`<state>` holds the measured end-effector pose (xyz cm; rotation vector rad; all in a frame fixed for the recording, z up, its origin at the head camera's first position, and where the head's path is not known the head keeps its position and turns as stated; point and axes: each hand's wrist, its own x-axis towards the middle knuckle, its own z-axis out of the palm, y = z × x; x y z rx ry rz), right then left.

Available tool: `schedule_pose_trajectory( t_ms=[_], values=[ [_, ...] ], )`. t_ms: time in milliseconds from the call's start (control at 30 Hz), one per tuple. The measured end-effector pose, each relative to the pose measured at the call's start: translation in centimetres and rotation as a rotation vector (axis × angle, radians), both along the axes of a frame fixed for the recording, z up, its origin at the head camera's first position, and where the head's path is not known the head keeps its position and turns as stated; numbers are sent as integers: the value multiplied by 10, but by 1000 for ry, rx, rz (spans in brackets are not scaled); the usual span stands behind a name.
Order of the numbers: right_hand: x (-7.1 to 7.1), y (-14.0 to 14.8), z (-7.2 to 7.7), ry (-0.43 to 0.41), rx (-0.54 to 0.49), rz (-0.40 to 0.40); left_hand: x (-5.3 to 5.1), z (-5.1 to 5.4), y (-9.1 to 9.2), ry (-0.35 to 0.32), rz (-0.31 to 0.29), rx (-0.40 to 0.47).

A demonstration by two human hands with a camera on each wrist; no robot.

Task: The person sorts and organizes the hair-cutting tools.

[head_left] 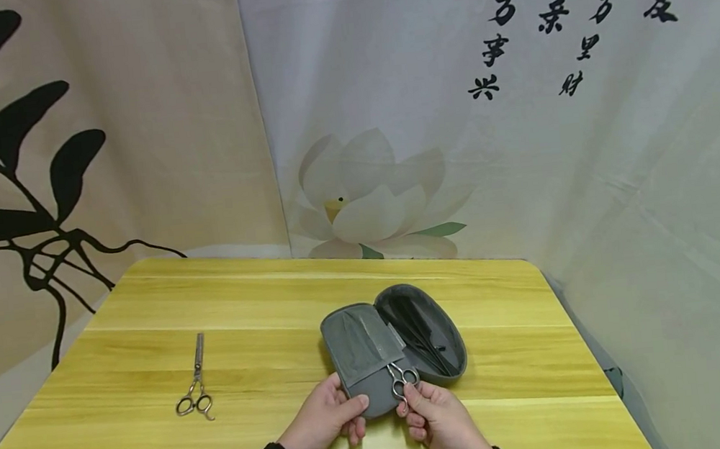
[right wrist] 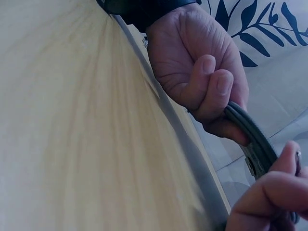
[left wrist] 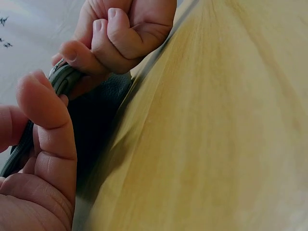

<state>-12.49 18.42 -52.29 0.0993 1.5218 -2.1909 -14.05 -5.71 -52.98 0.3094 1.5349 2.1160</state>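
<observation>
A grey zippered case [head_left: 353, 341] lies spread apart in the head view, tilted toward the person. My left hand [head_left: 326, 414] grips its near left edge, thumb on the inner face. Scissors [head_left: 391, 371] sit with their blades hidden under the case's grey inner pocket and their finger rings sticking out. Those rings are pinched by my right hand [head_left: 442, 420]. In the left wrist view the case edge [left wrist: 66, 79] shows between both hands. From the right wrist, the case's rim [right wrist: 250, 132] runs from the left hand [right wrist: 197, 72] down to the right hand [right wrist: 272, 202].
Another pair of scissors [head_left: 199, 370], apparently thinning shears, lies on the wooden table [head_left: 256, 299] to the left. Dark slender items [head_left: 418, 327], partly hidden, rest in the case's deeper half. Printed curtains [head_left: 194, 125] hang behind the table.
</observation>
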Motion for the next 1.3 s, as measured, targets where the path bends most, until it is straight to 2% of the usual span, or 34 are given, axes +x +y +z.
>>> schedule_pose_trajectory(
  t_ms=[400, 533, 633, 733, 867, 1000, 1300],
  values=[
    [1, -2, 2, 13, -7, -28, -1, -3, 0, -9, 5, -7],
    [0, 1, 2, 48, -42, 31, -3, -3, 0, -30, 26, -22],
    [-1, 3, 1, 105, -71, 93, -4, -3, -1, -43, 45, -23],
    [-2, 4, -1, 160, -63, 117, -5, -3, -2, -39, 48, -19],
    [-2, 3, -3, 165, 10, 75, -5, -3, -2, -29, 36, -10],
    [-2, 2, -3, 123, 64, 17, -4, -3, -2, -27, 28, -5],
    [-1, -1, 1, 87, 73, -13, -3, -2, -3, -23, 13, -18]
  ],
)
